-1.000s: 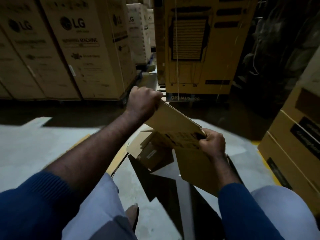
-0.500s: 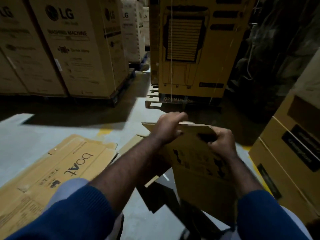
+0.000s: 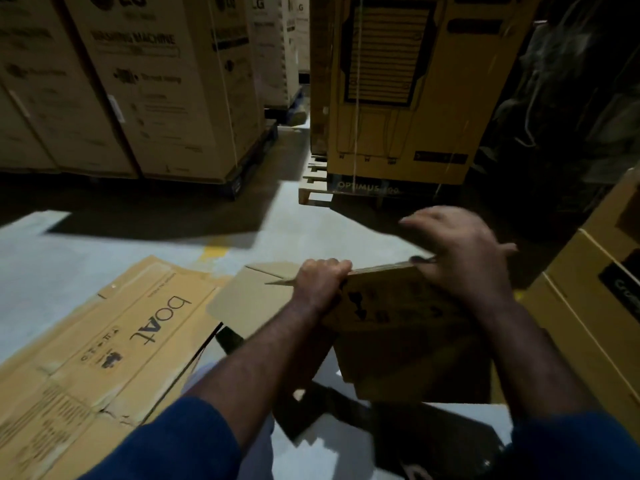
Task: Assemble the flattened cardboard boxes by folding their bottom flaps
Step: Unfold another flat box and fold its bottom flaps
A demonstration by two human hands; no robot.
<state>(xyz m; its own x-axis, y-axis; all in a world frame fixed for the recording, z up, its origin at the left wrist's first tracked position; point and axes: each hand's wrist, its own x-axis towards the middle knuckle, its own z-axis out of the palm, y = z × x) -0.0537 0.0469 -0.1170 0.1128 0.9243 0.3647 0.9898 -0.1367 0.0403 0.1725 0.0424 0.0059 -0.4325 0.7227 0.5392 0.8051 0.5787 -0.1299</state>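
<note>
A small brown cardboard box [image 3: 398, 327] with black print stands upright in front of me, its lower part in shadow. My left hand [image 3: 320, 284] grips its top edge at the left corner, fingers curled over the rim. My right hand [image 3: 460, 251] lies over the top edge at the right, blurred, with fingers stretched out to the left and the thumb against the rim. A large flattened box printed "boAt" [image 3: 131, 344] lies on the floor at the left. A plain cardboard flap [image 3: 249, 303] shows behind my left wrist.
Tall LG washing-machine cartons [image 3: 145, 91] line the back left. A yellow carton [image 3: 401, 98] stands on a wooden pallet [image 3: 315, 188] straight ahead. More stacked cartons [image 3: 595, 306] crowd the right side. Grey concrete floor [image 3: 104, 244] lies between.
The box came upright and closer. My left hand moved along the top edge to its left corner. My right hand let go of its grip and spread its fingers over the top.
</note>
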